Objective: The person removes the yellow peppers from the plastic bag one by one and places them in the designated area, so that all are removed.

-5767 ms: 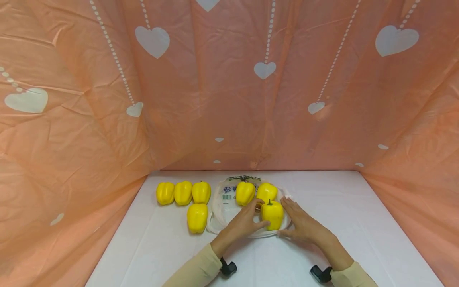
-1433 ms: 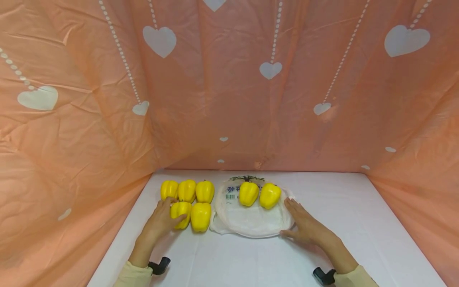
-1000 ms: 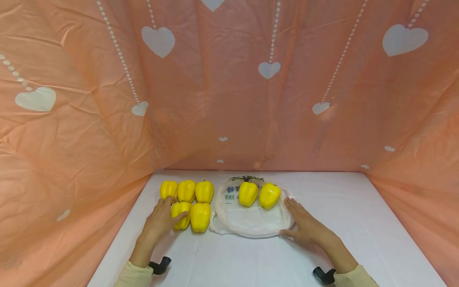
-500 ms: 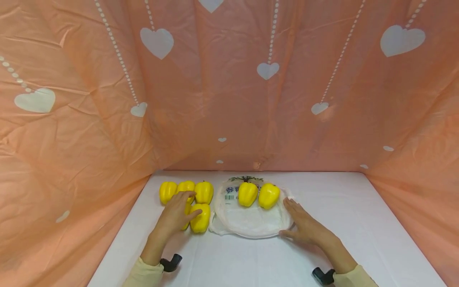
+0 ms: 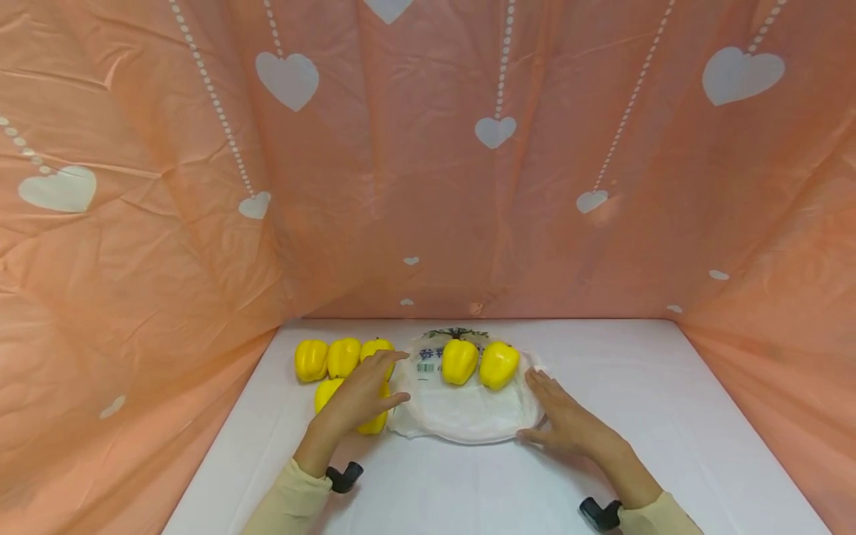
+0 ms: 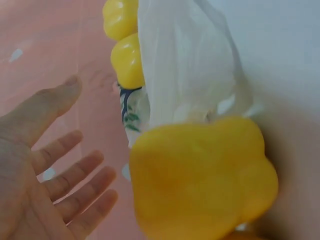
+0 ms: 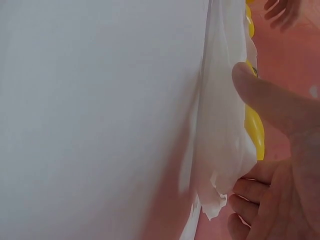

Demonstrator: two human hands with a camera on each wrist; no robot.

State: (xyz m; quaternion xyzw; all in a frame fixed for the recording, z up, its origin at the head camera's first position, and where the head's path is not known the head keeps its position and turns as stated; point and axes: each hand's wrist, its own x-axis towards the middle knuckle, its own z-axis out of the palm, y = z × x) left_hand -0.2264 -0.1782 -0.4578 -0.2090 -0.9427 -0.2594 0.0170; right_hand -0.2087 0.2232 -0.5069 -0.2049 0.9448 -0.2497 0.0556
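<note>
A round white plastic bag (image 5: 468, 412) with rolled sides stands on the table, holding two yellow bell peppers (image 5: 460, 362). My left hand (image 5: 357, 394), its fingers spread and holding nothing, is over the loose peppers at the bag's left edge, hiding parts of them. In the left wrist view a pepper (image 6: 200, 180) sits close beside that hand. My right hand (image 5: 568, 420) rests against the bag's right side with straight fingers; in the right wrist view its thumb (image 7: 255, 90) lies along the bag's wall (image 7: 220, 115).
Several yellow bell peppers (image 5: 310, 361) lie in two rows left of the bag on the white table (image 5: 628, 371). A peach curtain (image 5: 428, 186) with white hearts hangs behind and at both sides. A black camera mount sits on each wrist.
A third pepper left the bag and was set down in the front row at the left by my left hand. That hand has let go and moved right, toward the bag. The right hand stayed.
</note>
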